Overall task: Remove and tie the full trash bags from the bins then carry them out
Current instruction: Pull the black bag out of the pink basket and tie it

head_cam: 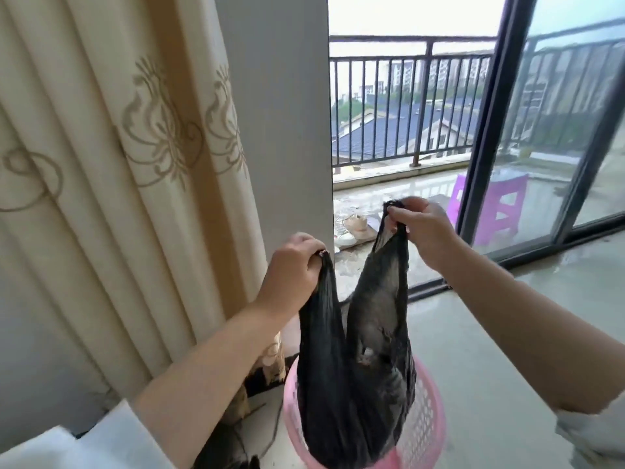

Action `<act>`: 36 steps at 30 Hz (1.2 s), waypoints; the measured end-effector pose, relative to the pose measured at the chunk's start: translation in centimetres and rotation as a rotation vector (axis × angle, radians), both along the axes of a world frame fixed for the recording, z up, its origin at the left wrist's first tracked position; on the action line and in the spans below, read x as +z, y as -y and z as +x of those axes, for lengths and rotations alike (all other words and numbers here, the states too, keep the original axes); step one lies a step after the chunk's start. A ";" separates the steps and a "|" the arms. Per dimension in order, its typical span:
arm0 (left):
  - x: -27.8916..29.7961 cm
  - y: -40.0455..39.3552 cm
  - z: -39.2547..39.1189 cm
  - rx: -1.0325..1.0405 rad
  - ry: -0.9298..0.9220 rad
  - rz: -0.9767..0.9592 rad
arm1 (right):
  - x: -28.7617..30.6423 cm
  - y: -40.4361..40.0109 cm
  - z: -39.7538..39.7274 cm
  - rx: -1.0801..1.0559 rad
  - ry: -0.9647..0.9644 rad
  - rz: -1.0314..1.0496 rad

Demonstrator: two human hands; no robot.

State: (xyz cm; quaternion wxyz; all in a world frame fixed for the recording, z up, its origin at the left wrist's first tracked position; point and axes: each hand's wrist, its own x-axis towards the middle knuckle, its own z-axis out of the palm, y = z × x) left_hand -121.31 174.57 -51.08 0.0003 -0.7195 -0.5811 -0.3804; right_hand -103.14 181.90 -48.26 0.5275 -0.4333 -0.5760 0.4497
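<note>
A black trash bag hangs lifted above a pink mesh bin, its lower part still at the bin's mouth. The bag's top is split into two stretched handles. My left hand grips the left handle, bunched in my fist. My right hand pinches the right handle higher up, between thumb and fingers. The thin plastic shows a few small holes on its right side.
A cream patterned curtain hangs at the left beside a white wall pillar. An open sliding glass door leads to a balcony with a railing, shoes and a purple stool. Grey floor spreads right.
</note>
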 end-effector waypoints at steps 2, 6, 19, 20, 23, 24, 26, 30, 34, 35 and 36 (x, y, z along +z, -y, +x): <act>3.9 -0.8 1.7 -0.076 0.019 0.103 | 3.9 0.7 1.0 -0.085 -0.035 0.082; 10.0 -2.6 6.4 -0.205 0.113 0.182 | 10.4 2.3 4.6 -0.326 -0.049 0.226; 13.2 -2.0 20.5 -0.550 0.515 0.261 | 12.5 12.0 17.7 -0.803 0.138 0.372; 12.3 -1.8 21.4 -0.560 0.523 0.241 | 11.8 12.8 18.6 -0.825 0.182 0.355; 8.2 -1.0 24.3 -0.619 0.507 0.127 | 7.7 14.7 21.3 -0.867 0.315 0.256; 6.4 -0.8 25.2 -0.627 0.477 0.089 | 5.8 15.1 22.2 -0.877 0.352 0.210; 2.5 -0.3 26.9 -0.624 0.410 0.008 | 1.4 15.9 23.8 -0.881 0.434 0.124; -4.9 0.9 29.7 -0.671 0.346 -0.102 | -7.2 17.3 27.0 -0.920 0.476 0.061; -10.5 1.6 32.1 -0.627 0.321 -0.190 | -13.9 18.4 30.1 -0.797 0.351 0.028; -11.4 1.7 32.7 -0.595 0.336 -0.216 | -15.3 18.7 31.0 -0.782 0.298 0.025; -12.2 1.8 33.3 -0.558 0.363 -0.243 | -16.3 18.9 31.8 -0.771 0.232 0.018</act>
